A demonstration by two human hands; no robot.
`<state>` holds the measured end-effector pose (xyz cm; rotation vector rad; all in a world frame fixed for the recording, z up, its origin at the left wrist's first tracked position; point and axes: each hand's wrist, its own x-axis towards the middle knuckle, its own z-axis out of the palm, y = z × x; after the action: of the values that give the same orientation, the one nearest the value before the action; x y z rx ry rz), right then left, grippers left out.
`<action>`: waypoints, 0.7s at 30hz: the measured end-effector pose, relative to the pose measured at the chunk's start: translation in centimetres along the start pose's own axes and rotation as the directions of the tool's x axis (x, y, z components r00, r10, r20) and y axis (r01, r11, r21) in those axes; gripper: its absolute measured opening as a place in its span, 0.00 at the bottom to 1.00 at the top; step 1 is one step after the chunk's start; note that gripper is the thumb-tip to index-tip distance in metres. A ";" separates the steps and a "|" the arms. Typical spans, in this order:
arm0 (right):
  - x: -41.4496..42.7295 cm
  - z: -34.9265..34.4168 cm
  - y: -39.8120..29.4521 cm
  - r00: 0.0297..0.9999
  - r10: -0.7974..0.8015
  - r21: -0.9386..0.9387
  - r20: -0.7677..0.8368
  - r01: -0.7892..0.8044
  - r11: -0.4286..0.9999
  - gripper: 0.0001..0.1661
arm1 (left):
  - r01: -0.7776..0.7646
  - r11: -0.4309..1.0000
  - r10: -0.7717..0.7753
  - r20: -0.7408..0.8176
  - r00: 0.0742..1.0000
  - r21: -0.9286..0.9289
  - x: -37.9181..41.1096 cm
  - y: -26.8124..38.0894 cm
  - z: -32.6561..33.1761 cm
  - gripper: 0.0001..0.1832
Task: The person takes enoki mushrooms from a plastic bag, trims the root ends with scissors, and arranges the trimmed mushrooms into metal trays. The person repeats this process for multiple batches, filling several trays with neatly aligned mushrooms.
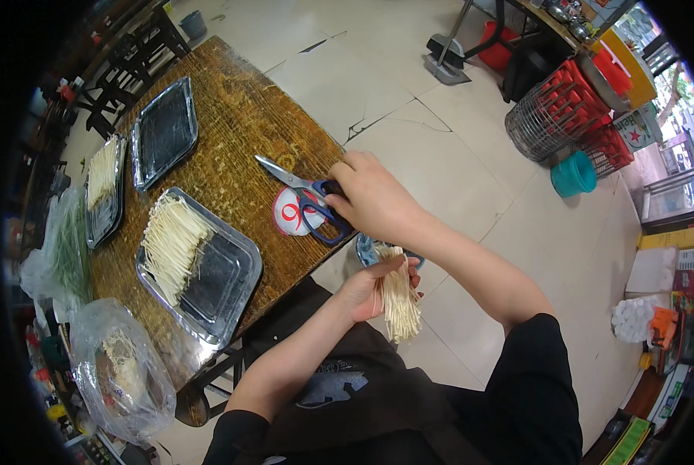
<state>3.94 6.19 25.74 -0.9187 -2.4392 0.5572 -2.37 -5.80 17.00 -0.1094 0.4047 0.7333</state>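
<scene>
A bunch of enoki mushrooms [402,302] lies in my left hand [373,290], its fingers closed round the bunch, above a blue bowl or basin [368,250] mostly hidden below. My right hand [361,189] is at the table's right corner, over the handles of scissors [300,189] with blue-and-black grips; whether it grips them is unclear. Under the scissors sits a round disc [291,215] with a red number. Enoki mushrooms [172,244] fill one side of the near foil-edged black tray [222,290]. A second tray [114,215] holds more enoki mushrooms [102,171].
On the wooden table [236,104] is another black tray [166,133]. Plastic bags with green stalks [71,250] and enoki [123,366] lie at its left edge. A teal bucket [573,173], wire basket [535,128] and broom [445,64] stand on the floor.
</scene>
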 end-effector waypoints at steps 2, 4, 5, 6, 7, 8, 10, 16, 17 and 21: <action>0.5 0.2 -0.9 1.000 -0.016 -0.072 0.014 0.017 0.997 0.15 | 0.025 0.999 -0.022 0.066 0.998 -0.043 0.1 0.3 -1.3 0.18; 0.7 -0.3 -2.2 0.993 -0.075 -0.227 0.091 0.094 0.969 0.16 | 0.039 0.999 -0.039 0.028 0.999 -0.007 0.4 0.3 -2.6 0.18; 0.7 -0.3 -2.6 0.986 -0.099 -0.300 0.131 0.135 0.944 0.17 | 0.049 0.999 -0.049 0.008 0.999 0.012 0.5 0.2 -3.2 0.19; 0.5 -0.1 -2.6 0.987 -0.103 -0.224 0.120 0.128 0.966 0.17 | 0.065 0.997 -0.065 0.001 0.998 0.033 0.7 0.2 -3.1 0.18; 0.3 0.2 -2.6 0.988 -0.106 -0.146 0.108 0.122 0.982 0.18 | 0.082 0.995 -0.082 -0.005 0.997 0.056 0.9 0.2 -3.1 0.18; 0.2 0.4 -2.5 0.990 -0.108 -0.068 0.094 0.115 0.991 0.18 | 0.099 0.992 -0.098 -0.013 0.995 0.079 1.2 0.2 -3.0 0.18; 0.5 0.6 -2.0 0.985 -0.093 -0.088 0.143 0.106 0.991 0.20 | 0.092 0.988 -0.096 0.027 0.995 0.121 1.5 0.1 -3.5 0.17; 0.0 -2.8 0.1 0.984 0.039 0.139 0.176 -0.064 0.988 0.26 | 0.065 0.998 -0.066 0.059 0.996 0.022 0.6 0.9 -2.6 0.19; -0.8 -3.8 0.9 0.986 0.056 0.263 0.156 -0.096 0.960 0.28 | 0.055 0.998 -0.056 0.088 0.995 0.021 0.5 1.0 -2.7 0.19; -6.9 -7.9 3.2 0.842 0.356 0.704 0.406 -0.536 0.466 0.30 | 0.037 0.966 -0.037 -0.007 0.999 0.257 0.2 1.2 -2.5 0.18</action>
<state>14.52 5.22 28.55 -1.0932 -1.6762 1.8514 -3.78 -5.38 14.65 0.1263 0.4954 0.6381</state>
